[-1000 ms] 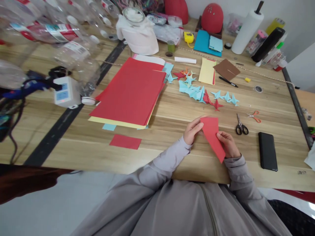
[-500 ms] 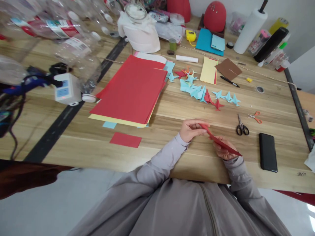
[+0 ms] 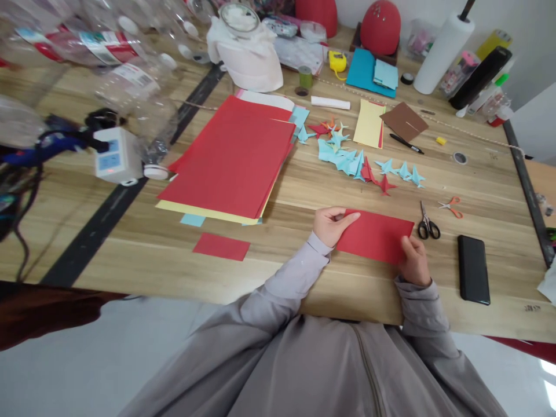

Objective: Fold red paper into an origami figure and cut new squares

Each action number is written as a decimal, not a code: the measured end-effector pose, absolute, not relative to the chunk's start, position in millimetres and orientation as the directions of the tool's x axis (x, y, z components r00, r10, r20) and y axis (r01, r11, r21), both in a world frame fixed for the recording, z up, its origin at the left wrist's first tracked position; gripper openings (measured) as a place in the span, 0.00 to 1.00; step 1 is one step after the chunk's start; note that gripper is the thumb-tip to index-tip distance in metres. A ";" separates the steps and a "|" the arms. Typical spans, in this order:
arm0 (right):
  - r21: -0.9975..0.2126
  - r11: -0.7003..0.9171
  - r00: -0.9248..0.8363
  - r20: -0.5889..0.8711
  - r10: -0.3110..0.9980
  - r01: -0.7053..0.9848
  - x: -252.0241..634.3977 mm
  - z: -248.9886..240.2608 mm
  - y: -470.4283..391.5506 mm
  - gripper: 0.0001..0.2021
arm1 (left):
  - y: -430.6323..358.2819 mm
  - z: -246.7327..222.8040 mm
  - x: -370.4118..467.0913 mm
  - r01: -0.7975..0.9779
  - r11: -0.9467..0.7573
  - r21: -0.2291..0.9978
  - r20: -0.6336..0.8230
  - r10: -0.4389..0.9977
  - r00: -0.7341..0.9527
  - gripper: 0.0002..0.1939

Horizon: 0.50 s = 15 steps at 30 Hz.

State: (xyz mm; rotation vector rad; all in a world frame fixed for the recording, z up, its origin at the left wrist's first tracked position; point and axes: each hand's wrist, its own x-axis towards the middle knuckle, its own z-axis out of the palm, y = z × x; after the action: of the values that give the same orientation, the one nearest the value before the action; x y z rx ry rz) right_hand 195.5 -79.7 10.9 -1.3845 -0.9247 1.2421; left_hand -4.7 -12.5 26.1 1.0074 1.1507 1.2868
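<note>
Between my hands is a rectangular sheet of red paper [image 3: 374,237], its broad face turned up toward me. My left hand [image 3: 330,226] pinches its left end, thumb on top. At the right end, my right hand [image 3: 414,260] grips the near corner with the thumb over the face; the fingers behind the sheet are hidden. A smaller red paper strip [image 3: 221,247] lies on the table to the left. Beyond my hands lie folded paper cranes, among them blue ones [image 3: 347,161] and a red one [image 3: 386,185].
Black scissors [image 3: 428,223], orange scissors [image 3: 452,206] and a black phone [image 3: 473,269] lie to the right. A stack of large red sheets [image 3: 232,159] is at left. Behind are yellow paper [image 3: 369,124], brown paper [image 3: 403,121] and a pen [image 3: 406,143]. Plastic bottles [image 3: 130,84] crowd the far left.
The red paper has turned from nearly edge-on to flat-facing and level. My right hand has moved from beneath it to its right end; my left hand has shifted slightly left.
</note>
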 end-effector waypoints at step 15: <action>-0.962 -0.245 0.194 -0.264 0.945 -0.118 192.3 4.0 -79.0 0.15 | -10.2 19.6 -5.8 -0.105 0.039 0.994 -0.050 0.994 -0.100 0.13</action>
State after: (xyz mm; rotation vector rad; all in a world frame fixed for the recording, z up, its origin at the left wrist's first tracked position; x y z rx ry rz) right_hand 192.3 -79.0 4.0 -1.4161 -0.8513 1.2750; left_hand -5.8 -10.2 19.6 1.0502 1.2272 1.2974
